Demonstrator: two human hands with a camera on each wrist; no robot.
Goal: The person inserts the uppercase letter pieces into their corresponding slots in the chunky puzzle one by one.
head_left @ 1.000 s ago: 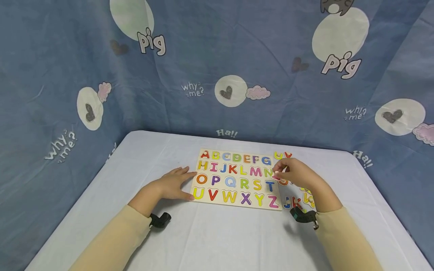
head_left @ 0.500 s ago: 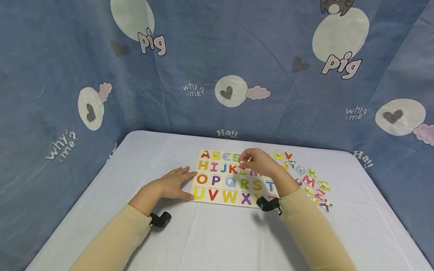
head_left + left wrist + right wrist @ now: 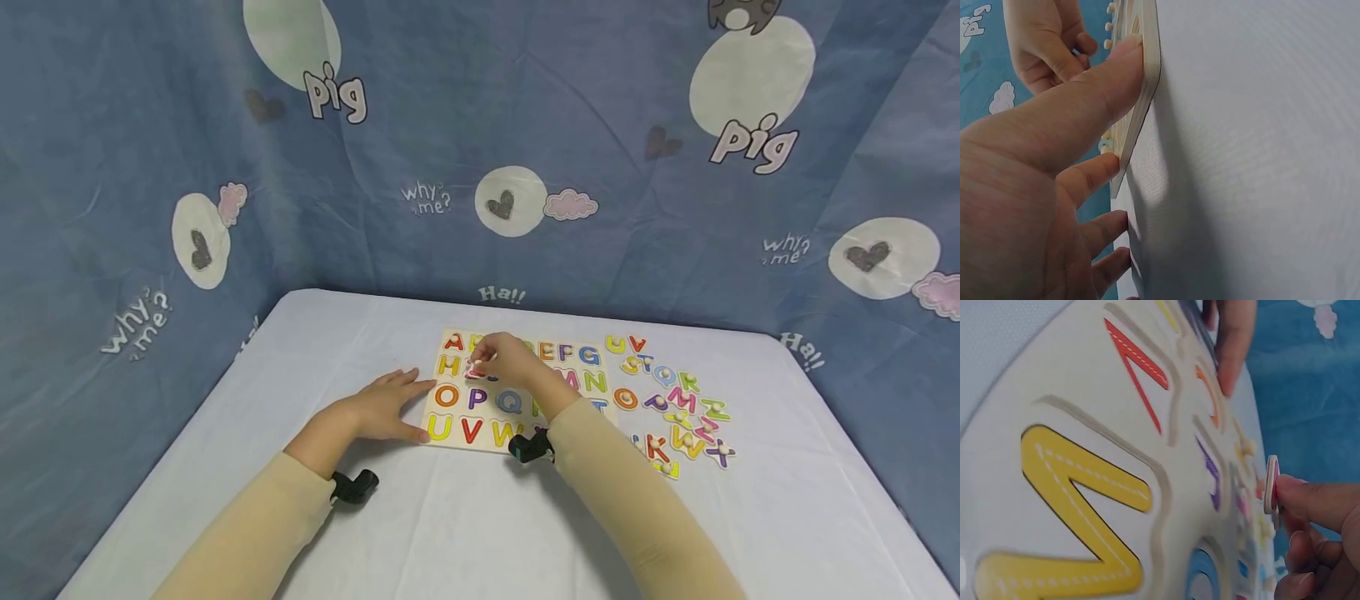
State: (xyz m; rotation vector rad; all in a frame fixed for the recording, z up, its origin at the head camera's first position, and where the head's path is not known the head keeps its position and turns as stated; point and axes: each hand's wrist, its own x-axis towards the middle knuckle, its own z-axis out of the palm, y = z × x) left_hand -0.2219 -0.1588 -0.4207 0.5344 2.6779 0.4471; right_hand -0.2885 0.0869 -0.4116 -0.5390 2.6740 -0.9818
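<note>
A pink letter piece [image 3: 1272, 485] is being pinched in a narrow grip by the right hand [image 3: 512, 362], and is being held over the second row of the letter board [image 3: 491, 415], just beside the seated H [image 3: 448, 366]. Its face is being seen nearly edge-on from the right wrist, so its letter cannot be told for sure; from colour and place, an I is probably being matched to its recess. Contact with the board is not being shown clearly.

By the left hand [image 3: 386, 408], no piece is being held: its grip is being spread wide, with the thumb being rested on the board's near left corner and the index fingertip being set against its left edge, apparently so that the board is being steadied on the table [image 3: 450, 542].

The fitting of single letters seems to be what is being carried out. The A [image 3: 453, 342] and the G [image 3: 588, 356] are being held in the top row, while the O recess [image 3: 446, 396] is being left unfilled and the loose O [image 3: 626, 399] is being kept among other letters at the right. For the next move, a careful turn to the recess outline, then a light downward press, is being called for.
</note>
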